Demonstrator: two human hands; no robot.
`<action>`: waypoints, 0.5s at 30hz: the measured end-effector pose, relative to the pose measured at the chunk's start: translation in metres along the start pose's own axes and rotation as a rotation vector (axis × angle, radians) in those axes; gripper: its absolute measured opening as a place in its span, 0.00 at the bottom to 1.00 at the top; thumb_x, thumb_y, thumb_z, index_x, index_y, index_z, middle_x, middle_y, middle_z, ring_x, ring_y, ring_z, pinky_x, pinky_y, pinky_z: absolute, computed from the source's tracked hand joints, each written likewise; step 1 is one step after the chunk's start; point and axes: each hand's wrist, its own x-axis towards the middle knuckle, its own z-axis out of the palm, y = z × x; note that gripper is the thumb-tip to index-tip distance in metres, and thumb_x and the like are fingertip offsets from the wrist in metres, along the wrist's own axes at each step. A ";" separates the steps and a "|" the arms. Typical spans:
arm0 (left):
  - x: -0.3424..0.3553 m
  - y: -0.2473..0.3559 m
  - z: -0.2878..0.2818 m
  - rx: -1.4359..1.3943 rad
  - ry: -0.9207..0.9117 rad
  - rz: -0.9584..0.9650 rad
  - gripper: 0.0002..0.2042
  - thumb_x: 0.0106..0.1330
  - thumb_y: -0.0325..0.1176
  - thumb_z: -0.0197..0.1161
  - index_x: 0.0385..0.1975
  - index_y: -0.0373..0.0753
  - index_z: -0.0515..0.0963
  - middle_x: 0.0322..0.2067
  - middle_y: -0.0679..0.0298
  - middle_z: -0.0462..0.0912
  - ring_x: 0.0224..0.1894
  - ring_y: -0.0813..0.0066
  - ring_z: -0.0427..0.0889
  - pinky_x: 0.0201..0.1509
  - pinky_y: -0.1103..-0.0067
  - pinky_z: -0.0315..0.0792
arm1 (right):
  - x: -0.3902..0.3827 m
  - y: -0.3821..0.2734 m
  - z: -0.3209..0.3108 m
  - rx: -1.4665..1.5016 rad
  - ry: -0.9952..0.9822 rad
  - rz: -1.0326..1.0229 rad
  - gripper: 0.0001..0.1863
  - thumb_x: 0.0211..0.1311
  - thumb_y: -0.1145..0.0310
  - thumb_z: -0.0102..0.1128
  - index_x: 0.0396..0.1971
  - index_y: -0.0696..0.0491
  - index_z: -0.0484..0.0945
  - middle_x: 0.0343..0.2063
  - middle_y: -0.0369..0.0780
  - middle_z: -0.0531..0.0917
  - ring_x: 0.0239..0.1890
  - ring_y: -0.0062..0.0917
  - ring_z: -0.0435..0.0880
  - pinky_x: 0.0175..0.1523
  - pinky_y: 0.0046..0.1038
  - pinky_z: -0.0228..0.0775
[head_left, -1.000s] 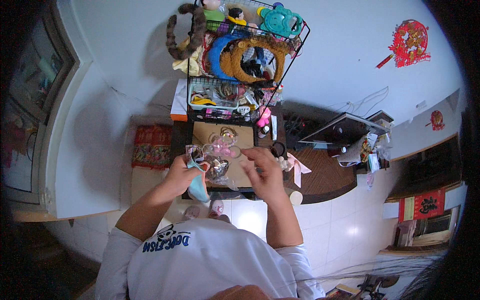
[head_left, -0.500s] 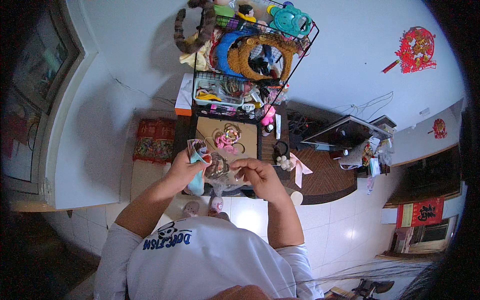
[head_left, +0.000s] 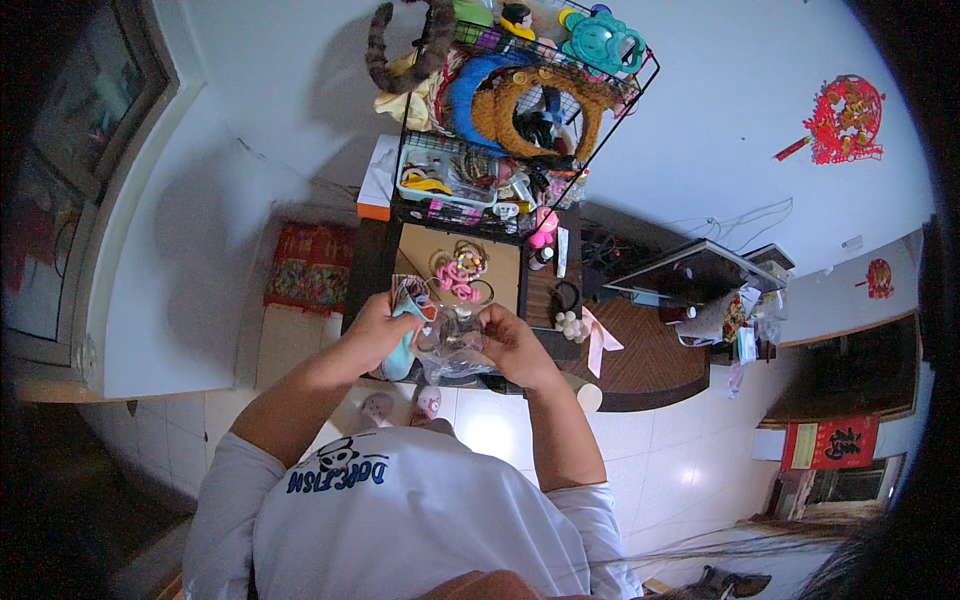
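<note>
Over the dark table (head_left: pixel 368 275), the L hand (head_left: pixel 375 330) holds a soft blue-green pouch (head_left: pixel 402 352). Its fingers curl tight round the pouch, w/ the thumb on the near side. The R hand (head_left: pixel 512 345) has its fingers close together, pinching the edge of a clear bag (head_left: pixel 445 362). The bag is btwn the 2 hands, at the near end of a tray w/ a tan bottom (head_left: pixel 415 250). Some stuff shows thru the bag, but it's too blurry to tell what.

Just past the bag, pink curly bands (head_left: pixel 458 287) lie on the tray, w/ brown hair ties (head_left: pixel 468 250) by them. To the R of the tray, on the table, sit a black ring (head_left: pixel 567 293), a bunch of white balls (head_left: pixel 572 326) & a pale pink ribbon (head_left: pixel 600 343). Near the tray's far R corner stand a pink toy (head_left: pixel 543 228) & a little dark bottle (head_left: pixel 541 258), w/ a white tube (head_left: pixel 562 252) beside them. At the back, a black wire rack (head_left: pixel 653 70) holds fuzzy blue (head_left: pixel 462 100) & brown headbands (head_left: pixel 497 112), etc.
</note>
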 end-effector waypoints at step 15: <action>0.019 -0.018 -0.005 -0.254 0.020 -0.105 0.09 0.55 0.26 0.53 0.36 0.36 0.74 0.23 0.65 0.74 0.22 0.78 0.72 0.24 0.81 0.68 | 0.003 0.018 -0.019 0.323 0.107 0.168 0.08 0.57 0.77 0.49 0.37 0.52 0.71 0.33 0.34 0.76 0.31 0.16 0.74 0.33 0.17 0.70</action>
